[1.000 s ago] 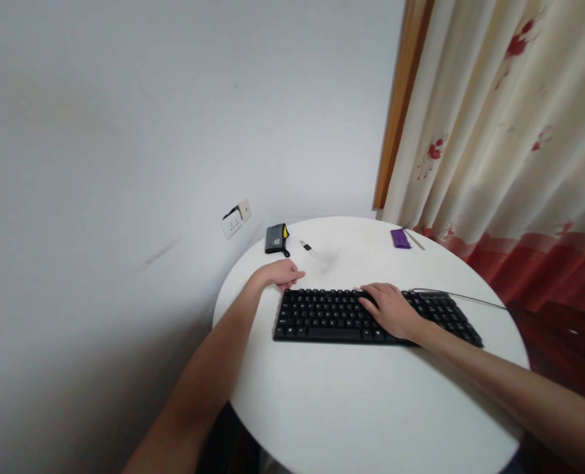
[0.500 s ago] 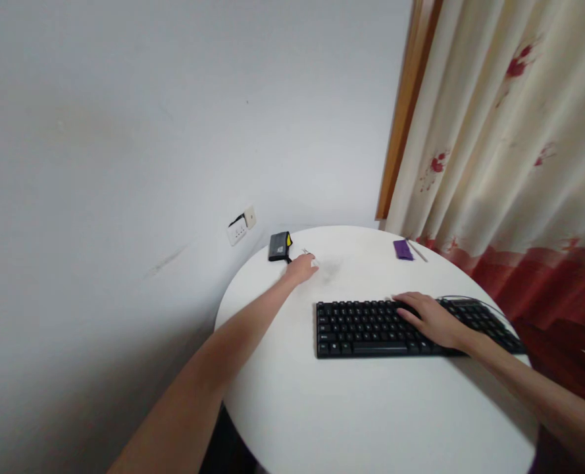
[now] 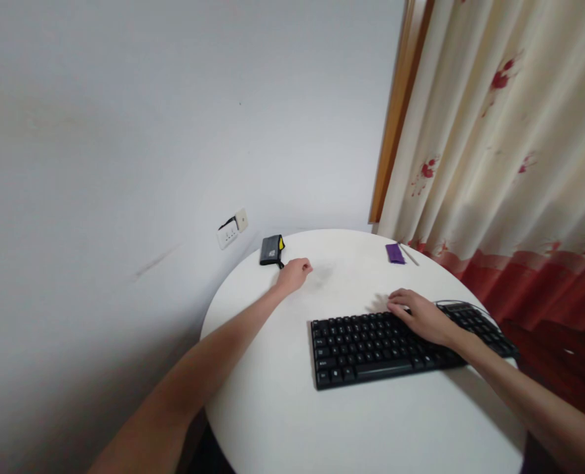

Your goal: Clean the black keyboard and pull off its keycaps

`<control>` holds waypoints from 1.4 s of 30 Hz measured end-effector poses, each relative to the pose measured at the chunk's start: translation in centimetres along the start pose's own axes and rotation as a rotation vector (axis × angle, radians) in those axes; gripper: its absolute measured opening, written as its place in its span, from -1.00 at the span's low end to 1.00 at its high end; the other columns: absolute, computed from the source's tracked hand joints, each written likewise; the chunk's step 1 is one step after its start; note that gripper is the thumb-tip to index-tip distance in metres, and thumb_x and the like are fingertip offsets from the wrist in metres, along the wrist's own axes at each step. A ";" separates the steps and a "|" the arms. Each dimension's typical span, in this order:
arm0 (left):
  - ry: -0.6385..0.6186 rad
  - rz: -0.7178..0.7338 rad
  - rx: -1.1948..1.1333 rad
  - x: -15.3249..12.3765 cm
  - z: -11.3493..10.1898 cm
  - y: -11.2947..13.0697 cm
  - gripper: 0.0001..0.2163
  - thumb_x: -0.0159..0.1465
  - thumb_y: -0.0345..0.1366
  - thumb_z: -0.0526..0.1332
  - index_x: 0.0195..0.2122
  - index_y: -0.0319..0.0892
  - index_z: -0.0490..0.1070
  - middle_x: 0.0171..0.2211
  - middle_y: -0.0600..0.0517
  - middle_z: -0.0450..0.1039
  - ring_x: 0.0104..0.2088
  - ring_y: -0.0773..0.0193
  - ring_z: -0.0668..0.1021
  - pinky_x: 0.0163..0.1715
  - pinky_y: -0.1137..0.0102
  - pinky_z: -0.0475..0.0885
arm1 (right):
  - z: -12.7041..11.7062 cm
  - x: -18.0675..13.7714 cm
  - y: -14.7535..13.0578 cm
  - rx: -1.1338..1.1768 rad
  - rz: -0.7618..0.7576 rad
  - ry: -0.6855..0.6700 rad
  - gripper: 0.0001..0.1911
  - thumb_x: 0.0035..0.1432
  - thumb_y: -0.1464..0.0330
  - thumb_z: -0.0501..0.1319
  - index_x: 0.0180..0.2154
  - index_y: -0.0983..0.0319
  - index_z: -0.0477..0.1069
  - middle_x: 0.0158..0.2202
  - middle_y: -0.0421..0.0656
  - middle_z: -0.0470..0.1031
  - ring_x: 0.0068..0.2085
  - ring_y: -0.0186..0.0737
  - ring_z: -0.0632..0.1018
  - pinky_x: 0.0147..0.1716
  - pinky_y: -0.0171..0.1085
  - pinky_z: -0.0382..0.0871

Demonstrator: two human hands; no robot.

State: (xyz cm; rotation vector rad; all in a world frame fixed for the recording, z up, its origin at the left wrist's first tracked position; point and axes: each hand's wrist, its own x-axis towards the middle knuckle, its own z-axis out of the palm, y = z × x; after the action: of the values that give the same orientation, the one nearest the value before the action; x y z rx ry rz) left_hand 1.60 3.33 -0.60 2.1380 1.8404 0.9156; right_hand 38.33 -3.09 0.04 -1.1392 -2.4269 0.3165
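Observation:
My left hand (image 3: 295, 275) is closed above the far left of the white round table (image 3: 371, 421), its fingers curled in. What they hold, if anything, is hidden. Just behind it lies a dark grey wallet-like pouch (image 3: 271, 250) with a yellow patch and a black strap. My right hand (image 3: 423, 318) lies over the black keyboard (image 3: 366, 349), palm down. Its fingers and thumb are apart and reach past the keyboard's far edge, casting a shadow on the tabletop. The keyboard sits slightly askew, its left end nearer me.
A small purple cloth or packet (image 3: 395, 254) and a thin pale stick (image 3: 409, 255) lie at the far right of the table. The keyboard's cable (image 3: 462, 303) curves behind it. The wall bears a socket (image 3: 228, 234); a flowered curtain (image 3: 470, 164) hangs at the right.
The keyboard has turned, its left end coming toward me. My left fingers have curled in, and the thin silvery thing beside them no longer shows. The view has shifted slightly.

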 end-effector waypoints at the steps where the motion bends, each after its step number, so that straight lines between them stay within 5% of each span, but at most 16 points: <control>1: 0.007 0.011 -0.052 -0.2 0.0 0.7 -0.86 0.29 -0.26 0.17 -0.33 -0.18 0.47 -0.27 -0.05 0.55 -0.26 0.20 0.58 -0.25 0.38 0.40 | 0.0 1.2 -0.7 0.007 0.044 0.026 -0.55 0.33 0.12 0.02 -0.26 0.26 0.56 -0.14 0.04 0.57 -0.11 -0.01 0.53 -0.04 -0.10 0.34; 3: 0.009 0.024 -0.156 -0.6 0.1 2.4 -0.83 0.31 -0.24 0.13 -0.31 -0.20 0.44 -0.31 -0.02 0.55 -0.39 0.29 0.57 -0.35 0.43 0.41 | 0.4 3.7 -2.4 0.066 0.185 0.063 -0.51 0.32 0.09 0.02 -0.40 0.27 0.53 -0.32 0.04 0.58 -0.28 -0.05 0.55 -0.21 -0.14 0.36; 5: 0.013 0.031 -0.273 -1.4 0.2 4.1 -0.79 0.34 -0.19 0.07 -0.28 -0.20 0.40 -0.30 -0.03 0.55 -0.43 0.33 0.56 -0.44 0.46 0.39 | 1.0 6.0 -4.2 0.274 0.326 -0.064 -0.42 0.32 0.05 -0.01 -0.53 0.28 0.46 -0.46 0.03 0.55 -0.46 -0.16 0.49 -0.40 -0.20 0.32; 7: -0.016 0.015 -0.640 -2.3 0.3 5.6 -0.77 0.30 -0.13 0.14 -0.28 -0.21 0.38 -0.27 -0.06 0.57 -0.44 0.33 0.54 -0.48 0.47 0.36 | 2.0 7.7 -5.8 0.599 0.436 -0.172 -0.48 0.28 -0.01 0.04 -0.39 0.29 0.46 -0.41 0.01 0.56 -0.55 -0.27 0.42 -0.56 -0.28 0.22; 10: -0.148 0.006 -0.865 -3.8 0.2 6.8 -0.72 0.22 -0.07 0.25 -0.31 -0.23 0.41 -0.27 -0.09 0.57 -0.44 0.37 0.50 -0.49 0.49 0.31 | 3.7 8.9 -7.2 1.111 0.489 -0.069 -0.54 0.15 -0.03 0.22 -0.22 0.25 0.41 -0.37 -0.12 0.51 -0.58 -0.43 0.30 -0.62 -0.39 0.08; 14: -0.304 -0.002 -0.908 -4.7 -0.5 6.8 -0.69 0.21 -0.04 0.27 -0.31 -0.24 0.45 -0.21 -0.11 0.56 -0.38 0.37 0.49 -0.47 0.50 0.28 | 5.1 9.0 -7.4 1.459 0.424 0.093 -0.58 0.01 0.05 0.36 -0.32 0.26 0.38 -0.55 -0.32 0.28 -0.63 -0.52 0.08 -0.65 -0.42 -0.13; 18: -0.605 0.011 -0.701 -5.0 -1.3 5.8 -0.59 0.20 0.00 0.28 -0.06 -0.19 0.45 -0.17 -0.09 0.55 -0.34 0.32 0.51 -0.39 0.45 0.33 | 5.0 8.6 -6.8 1.249 0.457 0.247 -0.65 -0.01 0.14 0.35 -0.49 0.29 0.36 -0.60 -0.28 0.28 -0.62 -0.48 0.18 -0.65 -0.39 -0.07; 22: -0.852 0.216 -0.392 -5.9 -1.6 5.8 -0.37 0.20 0.00 0.30 0.25 -0.12 0.27 -0.11 -0.08 0.52 -0.23 0.24 0.52 -0.27 0.41 0.36 | 4.4 8.0 -6.7 0.963 0.426 0.389 -0.71 0.03 0.20 0.28 -0.55 0.29 0.40 -0.64 -0.22 0.36 -0.61 -0.40 0.29 -0.62 -0.36 0.08; 27: -0.826 0.514 -0.278 -6.5 -1.1 6.9 -0.56 0.28 0.00 0.22 0.12 -0.07 0.45 -0.10 -0.06 0.47 -0.16 0.18 0.49 -0.12 0.36 0.33 | 3.6 7.5 -7.2 0.810 0.350 0.382 -0.71 0.06 0.23 0.24 -0.58 0.28 0.41 -0.63 -0.17 0.43 -0.61 -0.37 0.35 -0.58 -0.33 0.20; 42: -0.933 0.557 -0.427 -6.3 -1.2 7.5 -0.67 0.25 -0.07 0.25 0.00 -0.02 0.55 -0.12 -0.06 0.52 -0.07 0.09 0.50 0.00 0.32 0.33 | 3.8 6.5 -8.7 0.783 0.094 0.217 -0.57 0.26 0.04 0.09 -0.46 0.24 0.37 -0.51 -0.15 0.46 -0.51 -0.32 0.44 -0.47 -0.33 0.33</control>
State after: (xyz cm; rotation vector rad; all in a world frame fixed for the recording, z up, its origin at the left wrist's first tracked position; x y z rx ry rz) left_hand 6.91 -4.57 2.03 2.2151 0.5699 0.2214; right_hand 27.01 -3.67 1.85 -0.8586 -1.7820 1.0044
